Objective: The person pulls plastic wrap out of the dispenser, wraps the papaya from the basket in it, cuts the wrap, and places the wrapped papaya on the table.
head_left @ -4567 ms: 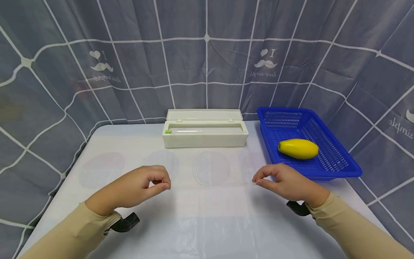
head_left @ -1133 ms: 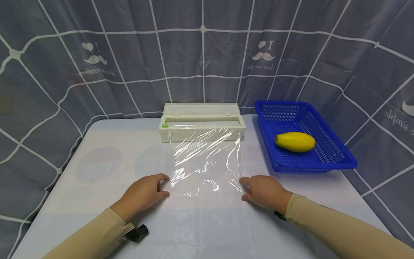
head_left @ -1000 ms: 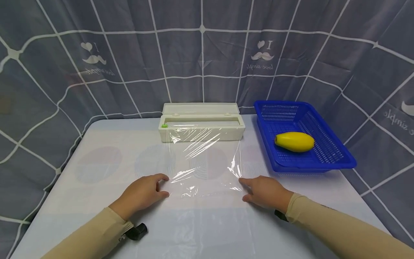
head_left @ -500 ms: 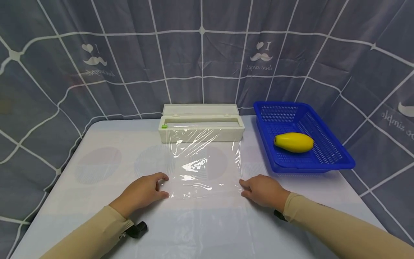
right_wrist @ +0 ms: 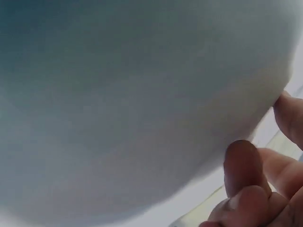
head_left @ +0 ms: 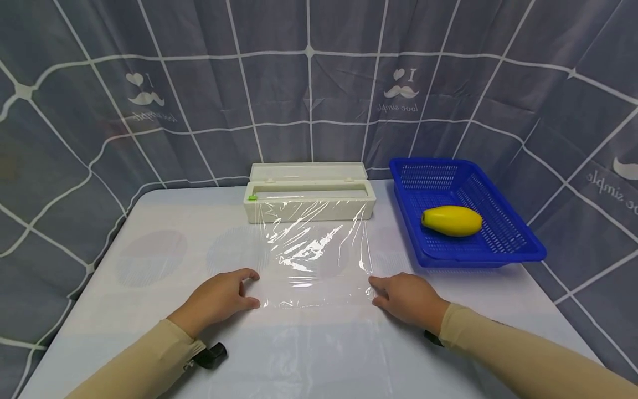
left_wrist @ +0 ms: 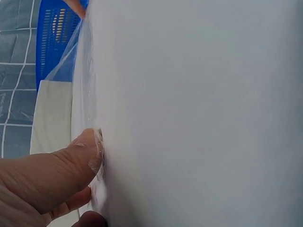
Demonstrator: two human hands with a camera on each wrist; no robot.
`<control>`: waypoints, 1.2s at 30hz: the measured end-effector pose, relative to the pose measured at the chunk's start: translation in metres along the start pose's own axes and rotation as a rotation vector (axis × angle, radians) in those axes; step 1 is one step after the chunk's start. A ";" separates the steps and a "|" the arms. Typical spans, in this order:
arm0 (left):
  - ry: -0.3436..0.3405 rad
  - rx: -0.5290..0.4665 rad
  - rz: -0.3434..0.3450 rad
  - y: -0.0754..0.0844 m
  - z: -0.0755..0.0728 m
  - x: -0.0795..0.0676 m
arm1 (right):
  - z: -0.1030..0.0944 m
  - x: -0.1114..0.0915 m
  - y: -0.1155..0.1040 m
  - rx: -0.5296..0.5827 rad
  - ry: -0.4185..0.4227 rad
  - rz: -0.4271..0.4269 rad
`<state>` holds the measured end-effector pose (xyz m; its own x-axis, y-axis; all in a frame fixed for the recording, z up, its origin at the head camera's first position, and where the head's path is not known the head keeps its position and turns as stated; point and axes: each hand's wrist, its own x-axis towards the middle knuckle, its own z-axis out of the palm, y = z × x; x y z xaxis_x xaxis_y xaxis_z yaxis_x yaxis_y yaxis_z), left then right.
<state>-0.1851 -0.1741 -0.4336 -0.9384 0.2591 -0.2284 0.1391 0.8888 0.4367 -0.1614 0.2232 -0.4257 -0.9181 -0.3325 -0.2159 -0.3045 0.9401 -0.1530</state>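
A sheet of clear plastic wrap stretches from the front of a white wrap dispenser box toward me. My left hand grips its near left corner. In the left wrist view, wrinkled film clings around the thumb tip, with curled fingers below it. My right hand holds the near right corner, index finger stretched along the film's edge. In the right wrist view its thumb lies close to the bent fingers. The box's lid stands raised at the back, and a green slider sits at the left end.
A blue plastic basket stands at the right of the table, holding a yellow papaya-shaped fruit. A white table covering lies under everything. Grey checked curtains close in the back and sides.
Since the earliest frame, both hands have drawn the plastic wrap out of the box toward me. In the last second the hands have barely moved; the film's shine and creases have shifted.
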 end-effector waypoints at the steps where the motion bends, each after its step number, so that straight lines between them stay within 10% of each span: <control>1: 0.000 -0.002 0.000 0.000 0.000 0.000 | -0.001 -0.001 0.000 -0.003 0.009 -0.003; 16: -0.001 -0.006 0.005 -0.002 0.000 0.001 | -0.015 -0.018 0.014 0.271 0.033 0.014; 23: 0.006 0.003 0.014 -0.002 0.001 0.002 | -0.069 -0.028 0.021 0.260 0.259 -0.016; 28: 0.003 0.007 0.012 -0.001 0.000 0.001 | -0.121 -0.027 0.059 0.216 0.387 0.052; 36: 0.007 -0.002 0.015 -0.003 0.000 0.000 | -0.160 -0.006 0.132 0.128 0.217 0.189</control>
<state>-0.1855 -0.1766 -0.4346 -0.9385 0.2698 -0.2155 0.1528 0.8841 0.4415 -0.2366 0.3609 -0.2899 -0.9923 -0.1161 -0.0439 -0.1014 0.9621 -0.2533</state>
